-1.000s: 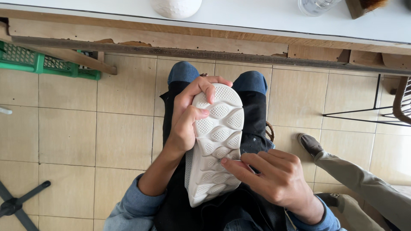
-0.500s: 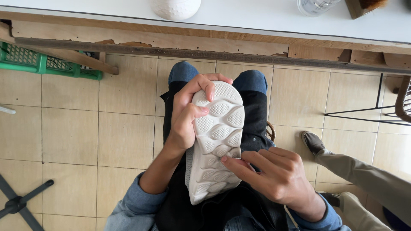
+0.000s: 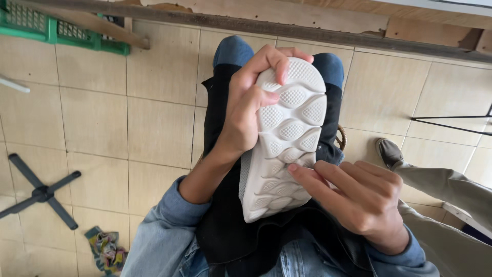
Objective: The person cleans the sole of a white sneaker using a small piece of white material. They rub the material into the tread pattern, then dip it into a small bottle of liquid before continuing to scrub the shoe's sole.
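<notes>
Gripping white shoe sole [image 3: 284, 138] still: left hand [image 3: 251, 102] fingers curled | right hand [image 3: 353, 197] fingertips pressing heel, unchanged

The view sits lower than a second ago: the pale table top with its white round thing and glass is out of sight, and only the wooden edge [image 3: 287, 23] runs along the top. A crumpled coloured cloth [image 3: 106, 250] now shows on the floor. The right hand [image 3: 359, 197] lies higher on the white shoe sole [image 3: 284, 138], its fingers [image 3: 307, 177] pressing the lower part.
</notes>
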